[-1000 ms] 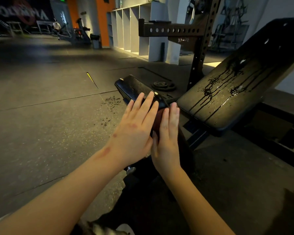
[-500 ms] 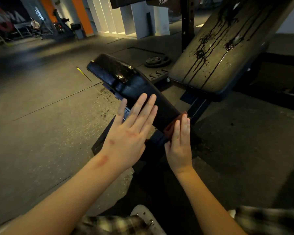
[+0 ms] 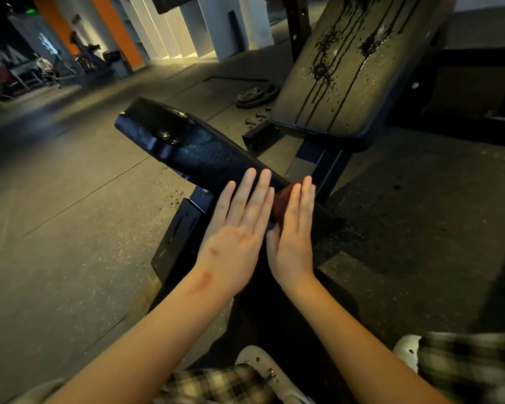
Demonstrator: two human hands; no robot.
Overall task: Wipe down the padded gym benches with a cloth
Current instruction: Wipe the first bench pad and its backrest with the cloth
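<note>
A black padded bench seat [image 3: 187, 144] slants from upper left down toward me, wet and glossy. My left hand [image 3: 239, 225] lies flat with straight fingers against its near left side. My right hand [image 3: 293, 228] presses with straight fingers on a dark red cloth [image 3: 280, 199] at the seat's near right edge; most of the cloth is hidden under the hand. The inclined back pad [image 3: 347, 71] rises at the upper right, streaked with dark liquid running down.
Black steel frame legs [image 3: 178, 240] stand under the seat. Weight plates [image 3: 255, 94] lie on the rubber floor behind. A rack upright [image 3: 298, 27] stands at the back. White shoes [image 3: 263, 363] and plaid trousers show at the bottom.
The view has tilted down and closer. Both hands have slid slightly toward the near end of the seat, the right hand keeping the cloth pressed under it.
</note>
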